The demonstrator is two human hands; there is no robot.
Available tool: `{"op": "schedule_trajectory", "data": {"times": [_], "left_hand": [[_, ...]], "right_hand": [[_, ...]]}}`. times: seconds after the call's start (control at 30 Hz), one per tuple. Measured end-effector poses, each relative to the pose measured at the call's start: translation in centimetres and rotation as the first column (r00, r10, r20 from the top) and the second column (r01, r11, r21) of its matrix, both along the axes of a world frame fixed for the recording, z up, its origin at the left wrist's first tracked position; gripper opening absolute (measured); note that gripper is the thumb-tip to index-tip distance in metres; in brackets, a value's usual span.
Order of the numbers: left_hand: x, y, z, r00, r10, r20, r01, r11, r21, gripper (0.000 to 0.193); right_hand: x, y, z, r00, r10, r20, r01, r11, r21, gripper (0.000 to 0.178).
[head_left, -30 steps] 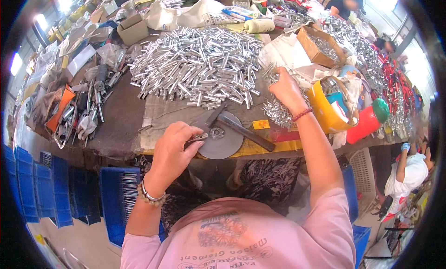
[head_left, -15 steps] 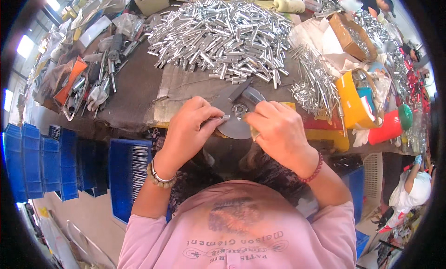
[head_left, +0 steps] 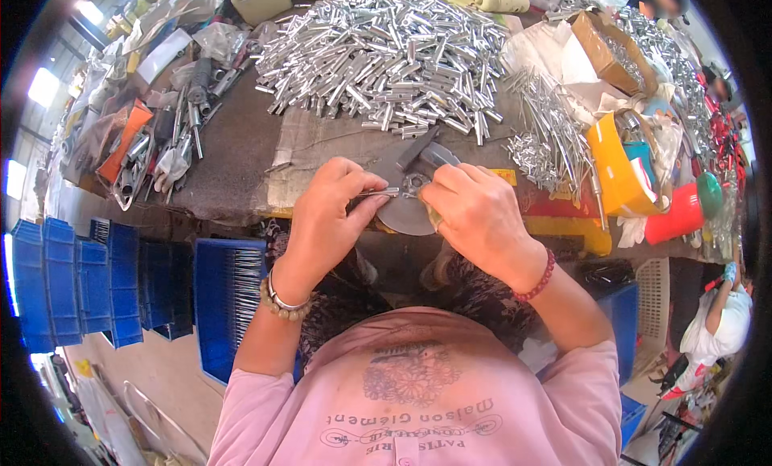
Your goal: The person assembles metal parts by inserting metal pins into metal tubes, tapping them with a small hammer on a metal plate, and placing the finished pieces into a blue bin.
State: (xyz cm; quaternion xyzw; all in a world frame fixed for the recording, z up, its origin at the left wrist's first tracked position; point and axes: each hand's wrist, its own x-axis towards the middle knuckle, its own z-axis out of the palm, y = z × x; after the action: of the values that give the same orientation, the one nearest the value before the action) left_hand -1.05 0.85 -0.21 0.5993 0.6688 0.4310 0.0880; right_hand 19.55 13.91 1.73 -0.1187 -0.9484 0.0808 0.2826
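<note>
My left hand (head_left: 331, 213) pinches a thin silvery metal tube (head_left: 392, 192) between thumb and fingertips, its end pointing right. Close to that end, my right hand (head_left: 473, 209) has its fingers pressed together; what they hold, if anything, is too small to make out. Both hands are over a round grey metal plate (head_left: 408, 220) at the bench's near edge. Small metal pieces (head_left: 414, 181) lie on the plate between the hands. A hammer-like tool with a dark head (head_left: 418, 148) rests at its far side, partly hidden by my right hand.
Beyond the plate a big heap of short metal tubes (head_left: 378, 60) covers the bench. Thin rods (head_left: 551, 120) and a yellow container (head_left: 615, 164) sit to the right, beside a red cup (head_left: 675, 215). Tools (head_left: 181, 120) crowd the left; a blue crate (head_left: 217, 305) of rods stands below.
My right hand has moved left, bringing its fingertips closer to the tube's end. The tube in my left hand has risen slightly in the picture.
</note>
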Motion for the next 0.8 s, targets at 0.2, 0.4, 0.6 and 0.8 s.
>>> {"op": "schedule_trajectory", "data": {"times": [0.2,0.4,0.6,0.8], "left_hand": [[-0.3,-0.1,0.0,0.993,-0.068,-0.096,0.068,0.998,0.006,0.014],[0.1,-0.5,-0.6,0.986,-0.017,-0.164,0.026,0.998,0.052,0.014],[0.1,-0.8,-0.6,0.976,-0.017,-0.218,0.033,0.997,0.073,0.016],[0.6,-0.9,-1.0,0.975,-0.027,-0.219,0.048,0.995,0.090,0.019]], "right_hand": [[0.0,0.2,0.1,0.999,0.012,0.033,-0.014,0.998,0.066,0.003],[0.2,0.4,0.0,0.997,0.054,0.059,-0.060,0.993,0.105,0.003],[0.1,0.5,0.3,0.993,0.096,0.068,-0.102,0.991,0.092,0.003],[-0.2,0.8,0.4,0.986,0.154,0.067,-0.159,0.985,0.068,0.003]]}}
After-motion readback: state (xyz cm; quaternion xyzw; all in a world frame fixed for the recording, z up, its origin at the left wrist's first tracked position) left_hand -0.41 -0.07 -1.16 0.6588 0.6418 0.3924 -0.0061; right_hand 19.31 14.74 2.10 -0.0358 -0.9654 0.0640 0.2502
